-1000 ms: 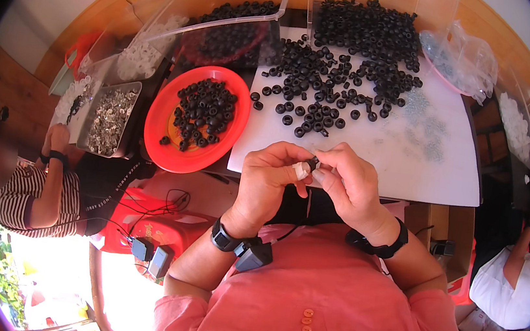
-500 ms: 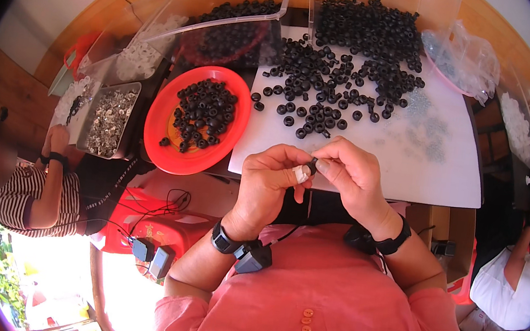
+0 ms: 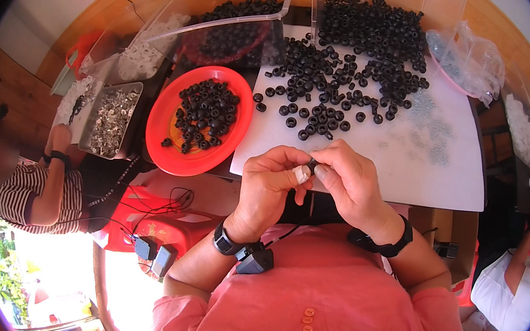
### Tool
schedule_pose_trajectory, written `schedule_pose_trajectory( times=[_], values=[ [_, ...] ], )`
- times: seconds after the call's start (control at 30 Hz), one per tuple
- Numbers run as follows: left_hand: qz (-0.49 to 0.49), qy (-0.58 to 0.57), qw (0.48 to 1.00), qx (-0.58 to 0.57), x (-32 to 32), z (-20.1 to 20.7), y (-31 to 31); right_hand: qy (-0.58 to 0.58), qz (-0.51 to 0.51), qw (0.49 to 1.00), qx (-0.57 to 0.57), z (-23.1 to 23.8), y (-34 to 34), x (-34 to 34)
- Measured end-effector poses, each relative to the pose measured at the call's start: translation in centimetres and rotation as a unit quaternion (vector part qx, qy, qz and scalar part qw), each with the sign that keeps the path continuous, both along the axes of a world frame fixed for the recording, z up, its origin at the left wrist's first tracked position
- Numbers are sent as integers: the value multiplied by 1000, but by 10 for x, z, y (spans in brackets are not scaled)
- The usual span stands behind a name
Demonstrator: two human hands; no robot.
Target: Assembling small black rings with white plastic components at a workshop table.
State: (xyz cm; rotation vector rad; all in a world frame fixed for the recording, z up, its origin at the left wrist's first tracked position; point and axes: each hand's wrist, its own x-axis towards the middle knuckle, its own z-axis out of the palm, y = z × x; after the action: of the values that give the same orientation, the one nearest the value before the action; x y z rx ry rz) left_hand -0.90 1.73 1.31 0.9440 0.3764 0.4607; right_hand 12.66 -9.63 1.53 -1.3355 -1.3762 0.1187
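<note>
Between my two hands, just in front of the near edge of the white board, is a small black round part, mostly covered by fingertips. My left hand pinches it from the left; a white wrap covers one of its fingers. From the right, my right hand closes thumb and forefinger on the same part. Loose black round parts with holes lie on the board beyond my hands. To the left, a red oval plate carries a heap of similar black parts.
Clear plastic bins with black parts stand at the back. Tiny clear pieces lie on the board's right. A metal tray of small metal pieces sits left. Co-workers' arms show at left and right. A bagged pink bowl is back right.
Both hands stay together on the small black part, with only slight shifts of the right fingers. The whole view has moved a little.
</note>
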Motion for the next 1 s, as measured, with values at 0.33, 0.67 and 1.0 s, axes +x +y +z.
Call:
schedule_pose_trajectory(
  times=[0.33,0.67,1.0],
  values=[
    [19,-23,999,17,2,-3,-5,-114,-142,983,37,-17,5,-20],
    [-12,69,993,93,2,10,-5,-194,-177,965,9,-14,1,-7],
    [-41,107,984,138,6,11,-2,-204,-173,963,19,-20,5,-14]
  ],
)
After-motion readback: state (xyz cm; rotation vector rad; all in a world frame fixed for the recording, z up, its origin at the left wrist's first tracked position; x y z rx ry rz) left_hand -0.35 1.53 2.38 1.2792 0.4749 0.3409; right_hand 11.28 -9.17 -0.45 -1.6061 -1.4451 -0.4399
